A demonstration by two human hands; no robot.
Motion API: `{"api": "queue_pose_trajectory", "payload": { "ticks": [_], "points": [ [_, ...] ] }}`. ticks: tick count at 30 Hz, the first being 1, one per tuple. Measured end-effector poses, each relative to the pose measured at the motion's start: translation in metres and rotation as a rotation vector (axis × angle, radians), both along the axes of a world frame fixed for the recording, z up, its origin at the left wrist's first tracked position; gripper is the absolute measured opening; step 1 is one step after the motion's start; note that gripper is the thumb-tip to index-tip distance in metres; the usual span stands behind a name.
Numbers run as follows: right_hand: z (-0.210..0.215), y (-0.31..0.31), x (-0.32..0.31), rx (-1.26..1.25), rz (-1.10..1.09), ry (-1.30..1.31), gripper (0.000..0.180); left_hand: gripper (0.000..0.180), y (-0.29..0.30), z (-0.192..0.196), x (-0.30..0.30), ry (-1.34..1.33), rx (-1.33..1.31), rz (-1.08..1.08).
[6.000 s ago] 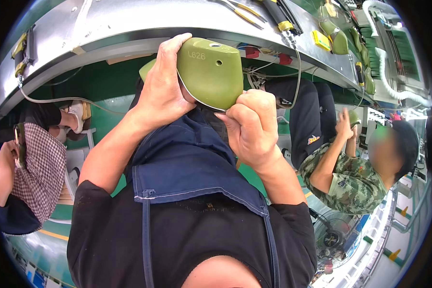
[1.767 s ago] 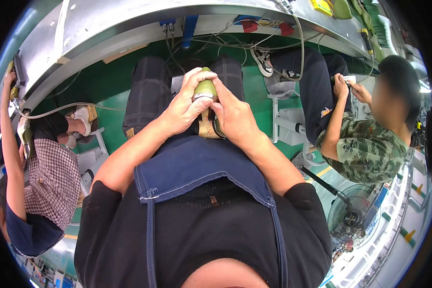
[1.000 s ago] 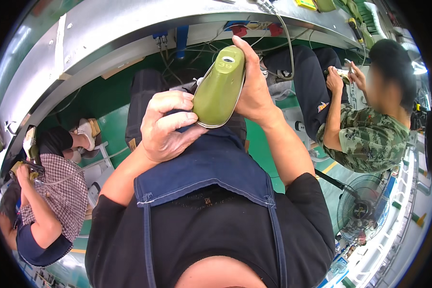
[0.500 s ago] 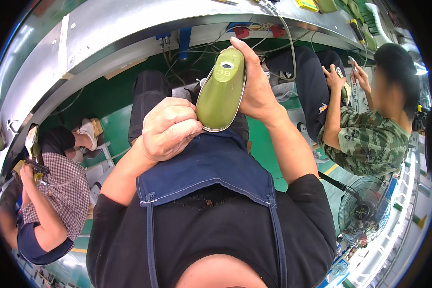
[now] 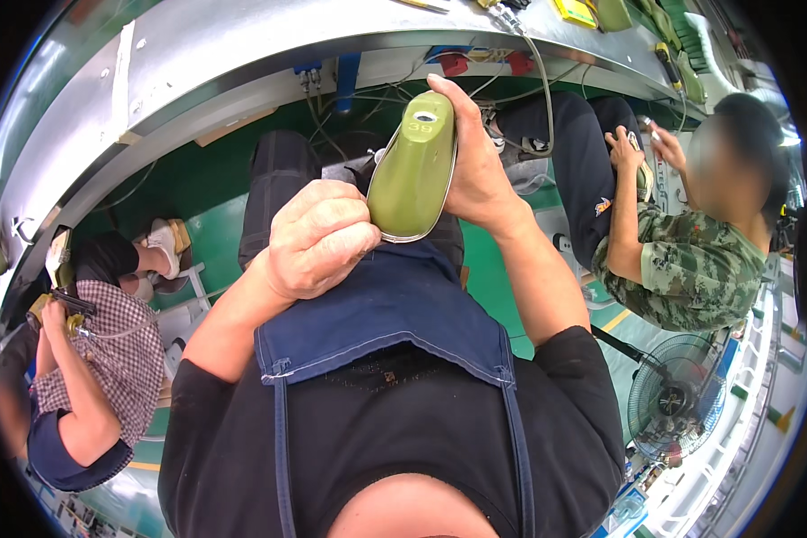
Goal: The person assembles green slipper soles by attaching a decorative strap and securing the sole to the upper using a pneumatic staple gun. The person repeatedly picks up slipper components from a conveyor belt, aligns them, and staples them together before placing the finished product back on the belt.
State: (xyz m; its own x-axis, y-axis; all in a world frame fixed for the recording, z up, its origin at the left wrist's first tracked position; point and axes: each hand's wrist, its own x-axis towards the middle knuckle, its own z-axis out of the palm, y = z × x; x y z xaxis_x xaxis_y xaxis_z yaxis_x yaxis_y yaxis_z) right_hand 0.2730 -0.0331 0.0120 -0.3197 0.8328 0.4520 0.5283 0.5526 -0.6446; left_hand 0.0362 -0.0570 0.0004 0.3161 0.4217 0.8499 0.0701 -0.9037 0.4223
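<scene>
A green shoe last [image 5: 412,184] is held up in front of my chest, with a hole and moulded digits at its narrow far end. A thin pale edging runs around its rim, and what covers its underside is hidden. My right hand [image 5: 480,170] wraps the last's right side, thumb along the far end. At the lower left rim my left hand [image 5: 323,238] is closed in a pinch, knuckles up. Whatever its fingers grip is hidden behind them.
Beyond my knees runs a metal workbench [image 5: 242,54], with cables [image 5: 542,90] hanging below it. A co-worker in camouflage [image 5: 704,269] sits right, another in a checked shirt [image 5: 121,350] left. A standing fan [image 5: 677,394] is at the lower right.
The last and my right hand have shifted slightly; the last's far end tilts a little. My left hand stays at the rim. The co-worker at right has moved a hand.
</scene>
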Motion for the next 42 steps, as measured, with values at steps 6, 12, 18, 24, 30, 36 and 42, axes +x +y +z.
{"api": "queue_pose_trajectory", "payload": {
  "ticks": [6,12,18,24,30,36,42],
  "points": [
    [0.000,-0.002,-0.006,-0.023,-0.022,-0.001,0.104,0.031,0.001,0.006,-0.006,0.024,0.068,-0.018],
    [0.001,0.008,-0.008,0.020,0.015,-0.032,0.102,0.029,0.006,0.008,-0.010,0.041,0.123,-0.015],
    [0.019,0.010,-0.019,-0.010,0.009,-0.078,0.103,0.027,0.008,0.022,-0.025,0.056,0.067,-0.070],
    [0.079,0.050,-0.048,0.343,0.105,-0.231,0.082,0.110,0.005,0.077,-0.056,-0.360,-1.067,-0.293],
    [0.136,0.088,-0.120,0.608,0.232,-0.533,0.050,0.099,0.048,0.138,-0.103,-0.332,-1.478,-0.430],
    [0.136,0.153,-0.172,0.521,0.034,-0.432,0.074,0.064,0.092,0.127,-0.170,-0.703,-1.334,-0.181],
    [0.073,0.234,-0.106,0.212,-0.154,-0.490,0.081,0.056,0.190,0.118,-0.274,-0.521,-1.111,0.464]
  ]
}}
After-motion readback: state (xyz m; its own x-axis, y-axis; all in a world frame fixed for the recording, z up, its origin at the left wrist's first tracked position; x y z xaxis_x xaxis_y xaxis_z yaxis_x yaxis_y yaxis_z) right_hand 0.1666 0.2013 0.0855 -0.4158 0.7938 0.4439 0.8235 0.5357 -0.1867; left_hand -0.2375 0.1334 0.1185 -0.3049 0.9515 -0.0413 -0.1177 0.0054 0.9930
